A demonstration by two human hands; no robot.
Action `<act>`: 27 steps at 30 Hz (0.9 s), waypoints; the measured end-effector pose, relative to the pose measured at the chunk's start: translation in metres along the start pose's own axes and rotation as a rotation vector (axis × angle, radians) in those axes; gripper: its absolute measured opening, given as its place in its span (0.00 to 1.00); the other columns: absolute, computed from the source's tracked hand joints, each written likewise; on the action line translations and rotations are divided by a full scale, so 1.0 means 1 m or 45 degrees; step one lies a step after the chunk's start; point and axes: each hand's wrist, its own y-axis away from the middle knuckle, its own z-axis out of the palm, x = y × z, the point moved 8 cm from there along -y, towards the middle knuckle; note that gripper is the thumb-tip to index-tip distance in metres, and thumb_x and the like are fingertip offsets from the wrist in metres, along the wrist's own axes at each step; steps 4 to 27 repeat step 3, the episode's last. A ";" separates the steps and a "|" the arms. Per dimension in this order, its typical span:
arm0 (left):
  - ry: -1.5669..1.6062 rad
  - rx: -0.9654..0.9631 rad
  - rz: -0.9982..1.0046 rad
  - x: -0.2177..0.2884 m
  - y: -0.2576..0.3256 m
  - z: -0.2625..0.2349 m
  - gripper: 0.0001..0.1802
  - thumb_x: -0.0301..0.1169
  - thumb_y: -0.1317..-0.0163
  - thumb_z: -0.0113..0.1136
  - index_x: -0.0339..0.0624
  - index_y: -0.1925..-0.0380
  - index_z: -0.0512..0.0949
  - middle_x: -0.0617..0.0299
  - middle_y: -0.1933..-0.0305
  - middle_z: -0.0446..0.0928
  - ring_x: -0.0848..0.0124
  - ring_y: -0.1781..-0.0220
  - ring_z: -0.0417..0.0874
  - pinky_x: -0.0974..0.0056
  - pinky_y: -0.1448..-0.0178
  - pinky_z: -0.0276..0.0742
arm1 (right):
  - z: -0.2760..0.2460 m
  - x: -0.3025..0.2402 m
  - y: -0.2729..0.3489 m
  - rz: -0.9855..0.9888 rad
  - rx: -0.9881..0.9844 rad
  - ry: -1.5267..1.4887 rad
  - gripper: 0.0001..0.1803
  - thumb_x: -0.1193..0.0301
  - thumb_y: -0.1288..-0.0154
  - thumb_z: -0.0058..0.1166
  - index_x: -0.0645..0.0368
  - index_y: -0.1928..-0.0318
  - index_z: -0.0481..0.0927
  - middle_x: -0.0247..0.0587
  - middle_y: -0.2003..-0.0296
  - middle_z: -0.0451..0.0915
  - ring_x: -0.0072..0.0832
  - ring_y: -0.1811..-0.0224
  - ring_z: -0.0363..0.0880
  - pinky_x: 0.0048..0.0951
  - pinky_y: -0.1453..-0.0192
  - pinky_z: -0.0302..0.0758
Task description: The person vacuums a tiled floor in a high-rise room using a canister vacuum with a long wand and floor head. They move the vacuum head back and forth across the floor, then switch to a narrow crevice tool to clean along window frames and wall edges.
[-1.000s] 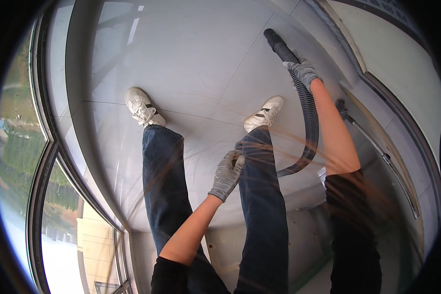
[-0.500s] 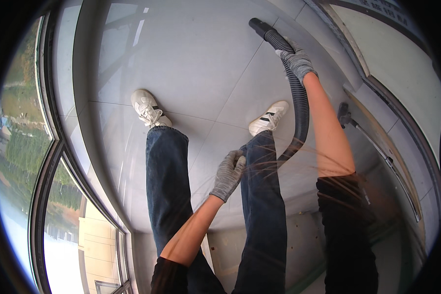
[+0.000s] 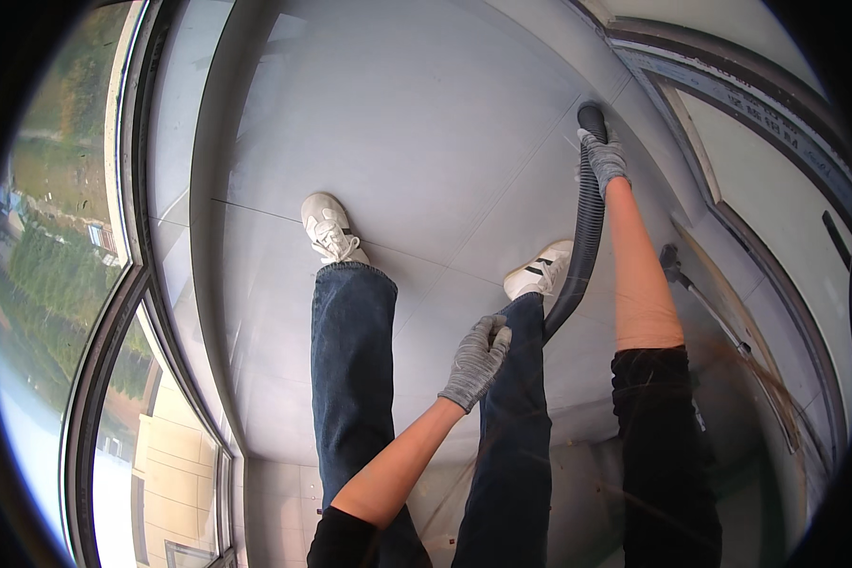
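My right hand (image 3: 604,156), in a grey knit glove, is wrapped around a black ribbed vacuum hose (image 3: 587,232) close to its end. The hose end (image 3: 592,115) points away from me, near the foot of the right-hand wall. From there the hose curves back toward me and passes out of sight behind my right lower leg. My left hand (image 3: 478,362), gloved the same way, is in front of my right knee with its fingers curled. Whatever those fingers may hold is hidden.
Large grey tiles cover the floor (image 3: 398,123). My white shoes (image 3: 331,230) stand apart on it. Windows (image 3: 137,284) line the left side. On the right are a framed glass panel (image 3: 748,142) and a metal tube with a black head (image 3: 719,308) leaning low against the wall.
My right hand has swung the hose end to the right and slightly nearer, toward the wall's foot. The whole view has shifted a little. My left hand stays by the right knee.
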 end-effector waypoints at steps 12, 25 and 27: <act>0.044 -0.031 0.014 0.000 -0.004 -0.006 0.14 0.33 0.33 0.57 0.38 0.51 0.75 0.56 0.62 0.81 0.67 0.61 0.81 0.64 0.52 0.77 | 0.035 -0.030 -0.005 -0.021 -0.112 -0.007 0.41 0.61 0.42 0.65 0.48 0.32 0.57 0.41 0.74 0.77 0.33 0.85 0.78 0.36 0.86 0.76; 0.044 -0.031 0.014 0.000 -0.004 -0.006 0.14 0.33 0.33 0.57 0.38 0.51 0.75 0.56 0.62 0.81 0.67 0.61 0.81 0.64 0.52 0.77 | 0.035 -0.030 -0.005 -0.021 -0.112 -0.007 0.41 0.61 0.42 0.65 0.48 0.32 0.57 0.41 0.74 0.77 0.33 0.85 0.78 0.36 0.86 0.76; 0.044 -0.031 0.014 0.000 -0.004 -0.006 0.14 0.33 0.33 0.57 0.38 0.51 0.75 0.56 0.62 0.81 0.67 0.61 0.81 0.64 0.52 0.77 | 0.035 -0.030 -0.005 -0.021 -0.112 -0.007 0.41 0.61 0.42 0.65 0.48 0.32 0.57 0.41 0.74 0.77 0.33 0.85 0.78 0.36 0.86 0.76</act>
